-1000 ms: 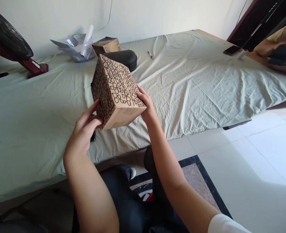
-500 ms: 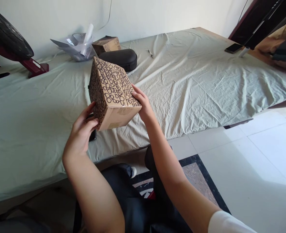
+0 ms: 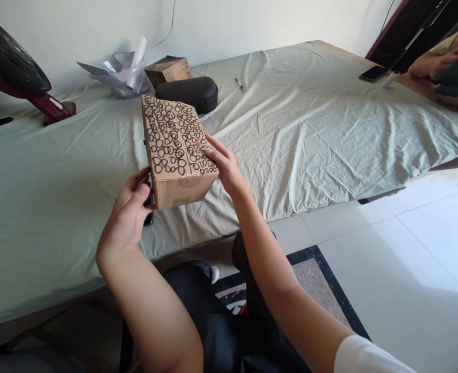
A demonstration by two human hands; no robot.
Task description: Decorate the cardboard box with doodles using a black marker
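Observation:
A cardboard box [image 3: 172,142] covered with dark hand-drawn circles is held between both my hands, low over the near part of a mattress [image 3: 310,124] with a pale green sheet. My left hand [image 3: 130,212] grips its left near side. My right hand [image 3: 223,166] presses against its right side. The box's top face is nearly level and its plain front face points toward me. A small dark object [image 3: 148,217] lies on the sheet under my left fingers, mostly hidden.
At the back of the mattress lie a black oval case [image 3: 188,93], a smaller cardboard box [image 3: 168,70], crumpled clear plastic [image 3: 114,72] and a pen [image 3: 239,84]. A fan [image 3: 15,67] stands far left. Another person's hand [image 3: 438,67] and a phone [image 3: 373,73] are far right.
The box has tipped from a raised corner-up tilt to lying nearly flat and lower, close to the sheet. Both hands stayed on its sides and came down with it.

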